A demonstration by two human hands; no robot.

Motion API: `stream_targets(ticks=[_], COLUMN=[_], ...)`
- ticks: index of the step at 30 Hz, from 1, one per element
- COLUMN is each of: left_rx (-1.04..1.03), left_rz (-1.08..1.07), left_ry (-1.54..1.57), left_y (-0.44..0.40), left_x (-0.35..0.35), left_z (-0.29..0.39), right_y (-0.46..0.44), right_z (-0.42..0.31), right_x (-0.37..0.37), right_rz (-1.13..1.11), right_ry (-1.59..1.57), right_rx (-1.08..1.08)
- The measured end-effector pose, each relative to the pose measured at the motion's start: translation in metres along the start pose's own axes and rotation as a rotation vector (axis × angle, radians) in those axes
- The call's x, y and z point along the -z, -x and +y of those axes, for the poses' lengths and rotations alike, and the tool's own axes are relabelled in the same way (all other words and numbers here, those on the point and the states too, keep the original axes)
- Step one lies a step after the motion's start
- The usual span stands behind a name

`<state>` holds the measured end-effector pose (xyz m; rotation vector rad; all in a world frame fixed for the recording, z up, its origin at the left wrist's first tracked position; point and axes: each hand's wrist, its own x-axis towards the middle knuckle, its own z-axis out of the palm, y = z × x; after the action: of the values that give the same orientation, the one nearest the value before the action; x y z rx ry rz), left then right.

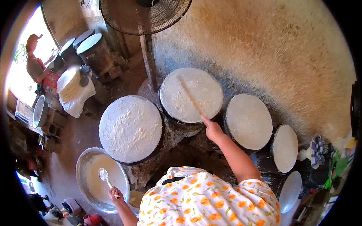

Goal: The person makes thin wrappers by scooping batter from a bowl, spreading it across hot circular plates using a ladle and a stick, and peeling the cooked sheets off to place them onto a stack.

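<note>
In my right hand (pixel 213 130) is the end of a long, flat wooden stick (pixel 190 95), fingers closed round it. The stick reaches across a round, flour-white griddle (pixel 209 84) near the wall; whether it touches the surface I cannot tell. My left hand (pixel 115 194) grips the wooden handle of a ladle (pixel 103 174), whose white-coated head is above a wide metal basin (pixel 80 165) of pale batter (pixel 98 165). Between the hands stands another round griddle (pixel 130 128), its top covered with white, lumpy residue.
Two more round white tops (pixel 249 121) (pixel 285 148) line the right side. A fan (pixel 145 15) stands against the wall. At the far left a person (pixel 36 67) works beside more drums (pixel 94 52) and a pile of flat sheets (pixel 69 84). A cloth (pixel 317 150) lies far right.
</note>
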<state>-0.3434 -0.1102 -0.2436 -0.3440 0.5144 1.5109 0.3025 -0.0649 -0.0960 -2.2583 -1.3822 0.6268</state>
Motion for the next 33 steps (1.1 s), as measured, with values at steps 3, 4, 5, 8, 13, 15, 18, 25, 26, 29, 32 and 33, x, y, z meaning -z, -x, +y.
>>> stream_targets(ticks=[3, 4, 5, 8, 13, 15, 18, 25, 26, 29, 32, 33], left_rx=[0.027, -0.007, 0.006, -0.012, 0.045, 0.080, 0.373, 0.231, 0.155, 0.207, 0.208, 0.133], left_rz=[0.025, 0.079, 0.082, 0.089, 0.110, 0.135, 0.077, 0.583, 0.556, 0.482, 0.412, 0.409], left_ry=[0.041, 0.054, 0.057, 0.170, 0.148, 0.082, 0.159, -0.445, -0.545, -0.624, -0.621, -0.648], left_y=[-0.001, -0.001, -0.001, -0.004, -0.023, -0.039, -0.068, -0.088, -0.101, -0.112, -0.115, -0.100], left_x=[0.020, 0.022, 0.022, 0.037, 0.058, 0.073, 0.094, 0.018, 0.032, 0.038, 0.033, 0.023], left_z=[-0.002, -0.005, -0.004, -0.007, -0.002, 0.007, 0.015, -0.047, -0.047, -0.049, -0.070, -0.081], right_y=[0.027, 0.032, 0.036, 0.030, 0.065, 0.079, 0.092, 0.171, 0.179, 0.208, 0.225, 0.236], right_z=[-0.006, 0.000, 0.010, 0.047, 0.046, 0.044, 0.021, -0.024, -0.019, 0.012, 0.066, 0.078], right_x=[0.010, 0.013, 0.016, 0.015, -0.027, -0.027, -0.012, -0.094, -0.092, -0.060, -0.021, -0.006], right_rz=[-0.020, 0.076, 0.171, 0.353, 0.270, 0.278, 0.303, 0.100, 0.119, 0.232, 0.495, 0.535], right_ry=[-0.154, -0.204, -0.253, -0.223, -0.158, -0.220, -0.177, -0.388, -0.391, -0.346, -0.240, -0.197], right_rx=[0.083, 0.056, 0.031, -0.218, -0.166, -0.066, -0.210, -0.252, -0.269, -0.317, -0.448, -0.493])
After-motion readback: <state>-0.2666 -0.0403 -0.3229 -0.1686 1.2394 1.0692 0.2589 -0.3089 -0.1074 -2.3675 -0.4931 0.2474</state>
